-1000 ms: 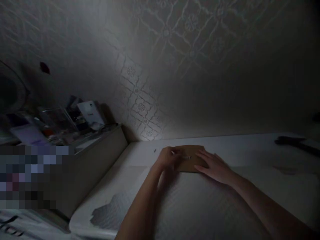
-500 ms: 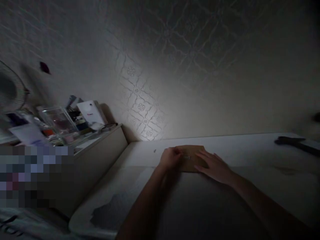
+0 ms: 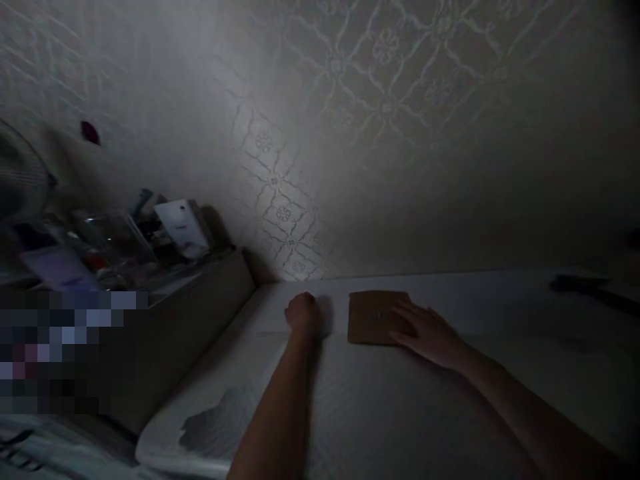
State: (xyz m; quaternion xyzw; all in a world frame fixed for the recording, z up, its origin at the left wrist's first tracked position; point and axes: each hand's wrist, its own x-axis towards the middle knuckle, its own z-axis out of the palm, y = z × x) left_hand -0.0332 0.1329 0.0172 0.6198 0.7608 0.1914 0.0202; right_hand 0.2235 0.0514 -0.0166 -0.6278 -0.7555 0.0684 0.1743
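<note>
The room before me is dim; the wall (image 3: 380,120) carries pale wallpaper with an embossed lattice-and-flower pattern, lit brightest low down near the corner; my white desk (image 3: 500,373) runs along its foot; to my left a lower cabinet (image 3: 200,313) holds cluttered boxes (image 3: 183,227) and clear containers (image 3: 113,243); a fan's rim (image 3: 25,173) shows at the far left.

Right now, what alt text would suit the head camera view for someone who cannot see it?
In dim light, a right hand lies flat on a brown card on a white table, while the left hand rests fisted beside it. Cluttered shelf at left, patterned wall behind.
</note>
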